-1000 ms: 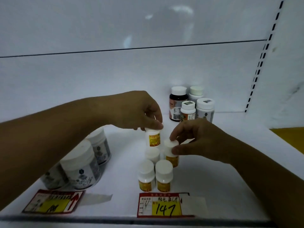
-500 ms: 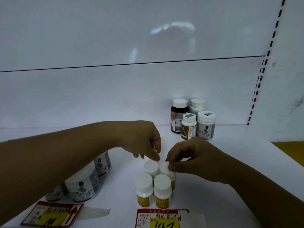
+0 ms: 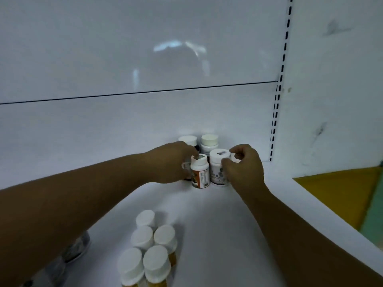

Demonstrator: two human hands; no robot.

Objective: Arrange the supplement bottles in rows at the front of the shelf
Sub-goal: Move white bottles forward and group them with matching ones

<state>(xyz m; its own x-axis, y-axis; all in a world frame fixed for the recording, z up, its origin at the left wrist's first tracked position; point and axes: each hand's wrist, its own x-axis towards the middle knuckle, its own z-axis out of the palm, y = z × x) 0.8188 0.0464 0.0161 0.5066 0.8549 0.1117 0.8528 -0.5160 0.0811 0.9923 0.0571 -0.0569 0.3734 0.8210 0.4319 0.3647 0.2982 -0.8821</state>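
Note:
At the back of the white shelf [image 3: 217, 224], my left hand [image 3: 172, 162] closes around a small white bottle with an orange label [image 3: 200, 172], fingers at its cap. My right hand [image 3: 242, 164] pinches the cap of a wider white bottle with a grey label [image 3: 217, 170] beside it. Both bottles stand upright on the shelf. Behind them are a dark bottle with a white cap [image 3: 188, 139] and a cream-capped bottle [image 3: 209, 141]. Several small white-capped, yellow-labelled bottles [image 3: 149, 245] stand grouped near the front.
Larger grey-labelled jars [image 3: 76, 247] show partly under my left forearm at the front left. The shelf's white back panel [image 3: 124, 125] rises right behind the rear bottles. A slotted upright [image 3: 275, 112] stands at the back right, and the shelf edge drops to a yellow floor [image 3: 335, 193].
Both hands left the small yellow-labelled bottles at the front and reached to the rear group, closing on the orange-labelled and grey-labelled bottles. The view tilted up, hiding the price tags.

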